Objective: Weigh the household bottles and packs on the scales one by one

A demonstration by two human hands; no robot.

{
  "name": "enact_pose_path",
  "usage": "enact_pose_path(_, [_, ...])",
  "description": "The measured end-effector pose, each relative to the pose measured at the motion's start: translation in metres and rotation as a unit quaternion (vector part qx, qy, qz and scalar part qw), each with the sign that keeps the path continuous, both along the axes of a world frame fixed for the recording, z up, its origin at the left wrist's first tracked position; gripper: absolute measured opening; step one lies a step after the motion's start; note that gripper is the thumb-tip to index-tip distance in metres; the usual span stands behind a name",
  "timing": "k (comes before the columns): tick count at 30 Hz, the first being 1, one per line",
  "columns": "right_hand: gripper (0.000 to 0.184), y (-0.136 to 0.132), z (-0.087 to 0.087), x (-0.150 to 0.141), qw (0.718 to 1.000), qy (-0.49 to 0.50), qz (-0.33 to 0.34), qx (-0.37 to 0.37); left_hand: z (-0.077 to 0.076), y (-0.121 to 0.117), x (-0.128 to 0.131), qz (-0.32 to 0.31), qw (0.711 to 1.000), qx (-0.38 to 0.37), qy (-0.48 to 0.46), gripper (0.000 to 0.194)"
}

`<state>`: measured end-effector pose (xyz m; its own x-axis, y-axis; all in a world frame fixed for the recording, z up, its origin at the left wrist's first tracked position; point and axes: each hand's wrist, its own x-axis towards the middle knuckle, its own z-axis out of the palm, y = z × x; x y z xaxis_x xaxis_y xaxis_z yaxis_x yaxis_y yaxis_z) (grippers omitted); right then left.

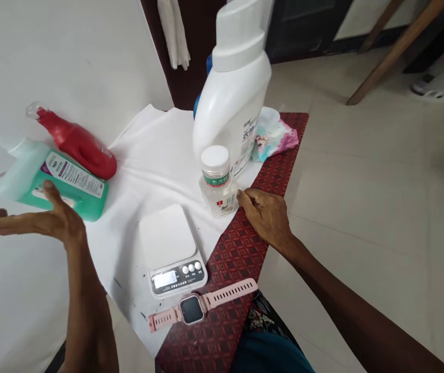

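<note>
My left hand point(31, 220) is raised at the left with palm up and fingers stretched out, holding nothing, just in front of a green bottle point(56, 181) lying on its side. My right hand point(264, 215) rests on the red patterned cloth point(241, 259) with fingers curled, its fingertips touching the base of a small clear bottle with a white cap point(217, 181). Whether it grips that bottle I cannot tell. A large white detergent jug point(233, 88) stands right behind the small bottle. A white kitchen scale point(171, 248) sits between my hands.
A red bottle point(77, 142) lies behind the green one. A pink smartwatch point(202, 305) lies in front of the scale. A pastel wipes pack point(274, 134) sits behind the jug. White cloth point(152, 150) covers the table's left part. Tiled floor lies to the right.
</note>
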<state>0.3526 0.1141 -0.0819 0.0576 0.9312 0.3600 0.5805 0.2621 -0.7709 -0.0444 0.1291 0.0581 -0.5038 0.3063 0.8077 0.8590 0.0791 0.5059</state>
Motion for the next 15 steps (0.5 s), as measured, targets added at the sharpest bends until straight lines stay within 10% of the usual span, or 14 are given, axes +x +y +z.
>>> enact_pose_path(2, [0.057,0.000,0.000,0.000,1.000,0.004,0.001,0.005,-0.003,-0.017,0.056,-0.074,0.992,0.052,0.088,0.092])
enact_pose_path(6, [0.057,0.000,0.001,0.000,1.000,0.012,0.003,0.007,-0.027,-0.028,0.170,-0.438,0.865,-0.227,0.098,0.077])
enact_pose_path(10, [0.063,0.000,0.001,0.000,1.000,0.021,0.004,0.009,-0.049,-0.018,0.223,-0.447,0.840,-0.304,0.042,0.074])
enact_pose_path(15, [0.066,0.000,0.001,0.000,1.000,0.028,-0.004,0.011,-0.043,-0.016,0.217,-0.429,0.854,-0.291,-0.054,0.063])
